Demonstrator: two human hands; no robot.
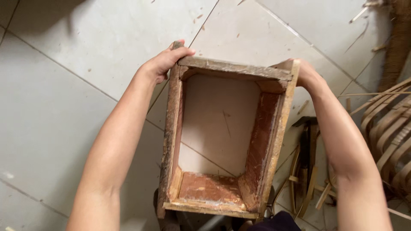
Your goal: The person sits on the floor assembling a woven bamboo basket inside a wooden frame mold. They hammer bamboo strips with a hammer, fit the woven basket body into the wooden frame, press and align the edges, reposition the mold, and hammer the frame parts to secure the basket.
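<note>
You hold the bottomless wooden frame (222, 137) mid-picture above the tiled floor (64, 107), left hand (165, 63) curled over its far corner, right hand (305, 73) mostly hidden, grip unclear; rough edges risk splinters, or a slip.

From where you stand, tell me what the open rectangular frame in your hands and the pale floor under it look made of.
The bottomless rectangular box frame looks like rough, unfinished wood: visible grain, splintered edges, reddish-brown inner faces with whitish residue. The left hand and right hand grip its far corners. The floor, seen through the frame too, looks like glazed ceramic tile: smooth pale squares with thin grout lines, though the exact material is uncertain.
</note>
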